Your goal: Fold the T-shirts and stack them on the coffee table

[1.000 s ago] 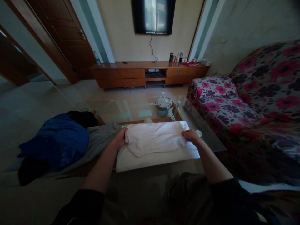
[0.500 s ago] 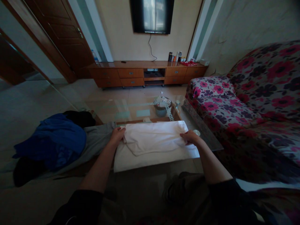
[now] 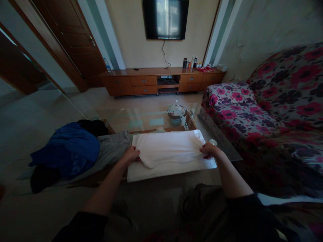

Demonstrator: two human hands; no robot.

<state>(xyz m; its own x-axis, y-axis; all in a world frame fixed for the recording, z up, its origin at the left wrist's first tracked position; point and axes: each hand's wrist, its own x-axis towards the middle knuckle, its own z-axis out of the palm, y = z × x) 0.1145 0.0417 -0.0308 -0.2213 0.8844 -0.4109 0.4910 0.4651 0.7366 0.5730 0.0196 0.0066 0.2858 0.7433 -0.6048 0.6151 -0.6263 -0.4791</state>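
Note:
A white folded garment [image 3: 169,148] lies flat on the near side of the glass coffee table [image 3: 116,116], its upper layer shorter than the layer beneath. My left hand [image 3: 131,154] pinches the left edge of the upper layer. At the opposite end, my right hand [image 3: 209,150] has its fingers closed on the right edge, where small creases gather. To the left of my left hand rests a grey garment [image 3: 113,144], partly covered by a blue garment [image 3: 75,148]. Black cloth [image 3: 93,127] shows behind the blue one.
Under the glass sits a basket [image 3: 175,119] with papers in it. A small round glass object [image 3: 213,142] is just beyond my right hand. The flowered sofa [image 3: 242,111] borders the table's right side. A low wooden cabinet [image 3: 143,80] stands beneath the wall television [image 3: 165,20].
My left hand has slid a little nearer to me along the garment's left edge. My right hand keeps its hold. The whole view has shifted slightly.

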